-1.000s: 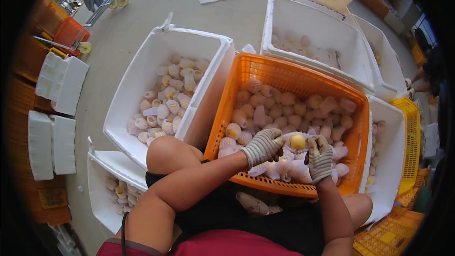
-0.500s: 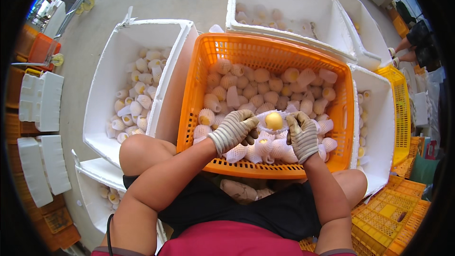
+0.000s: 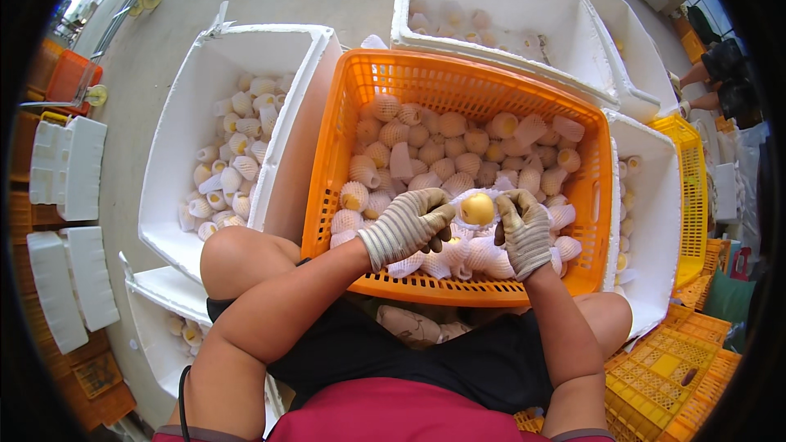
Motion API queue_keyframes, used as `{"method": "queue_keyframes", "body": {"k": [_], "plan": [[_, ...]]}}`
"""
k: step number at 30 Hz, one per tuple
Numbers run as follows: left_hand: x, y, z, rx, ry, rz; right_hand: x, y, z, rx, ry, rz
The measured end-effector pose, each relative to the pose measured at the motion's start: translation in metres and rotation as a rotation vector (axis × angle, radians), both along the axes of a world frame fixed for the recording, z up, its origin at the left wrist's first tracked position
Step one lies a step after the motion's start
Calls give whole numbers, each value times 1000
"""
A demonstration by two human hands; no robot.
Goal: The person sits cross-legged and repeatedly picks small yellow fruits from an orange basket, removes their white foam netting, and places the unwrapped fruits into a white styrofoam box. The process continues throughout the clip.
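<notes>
A round yellow fruit (image 3: 476,209) sits partly inside a white foam net sleeve (image 3: 460,196) above the near half of an orange plastic basket (image 3: 606,225). From the left, my gloved left hand (image 3: 408,227) pinches one side of the sleeve, its fingers closed beside the fruit. My right hand (image 3: 524,233), gloved too, grips the sleeve's other side between thumb and fingers. Below and beyond both hands, many fruits in foam nets (image 3: 453,147) fill the basket. The fingertips' exact hold is partly hidden.
White foam boxes stand around the basket: one at the left (image 3: 187,86), one behind (image 3: 508,53), one at the right (image 3: 655,147); they hold netted fruits. Yellow crates (image 3: 671,364) lie at lower right. White foam pieces (image 3: 70,278) stand at far left.
The foam net has been drawn up closer around the fruit, and its spread edge looks narrower. My left hand has shifted slightly right; my right hand stays nearly in place.
</notes>
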State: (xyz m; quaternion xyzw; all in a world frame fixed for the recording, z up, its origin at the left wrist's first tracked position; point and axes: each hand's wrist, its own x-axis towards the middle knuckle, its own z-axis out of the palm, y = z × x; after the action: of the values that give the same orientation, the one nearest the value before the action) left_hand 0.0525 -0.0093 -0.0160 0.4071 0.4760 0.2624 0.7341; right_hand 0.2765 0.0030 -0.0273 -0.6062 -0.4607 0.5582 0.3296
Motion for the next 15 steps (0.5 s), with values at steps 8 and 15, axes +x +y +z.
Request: {"method": "queue_keyframes", "body": {"k": [8,15], "plan": [[-7,6,-4,-245,-144,41,-2,-11,9,581,-320,218],[-19,12,-15,-492,-513,18,7,-6,5,1120,-381,506]]}}
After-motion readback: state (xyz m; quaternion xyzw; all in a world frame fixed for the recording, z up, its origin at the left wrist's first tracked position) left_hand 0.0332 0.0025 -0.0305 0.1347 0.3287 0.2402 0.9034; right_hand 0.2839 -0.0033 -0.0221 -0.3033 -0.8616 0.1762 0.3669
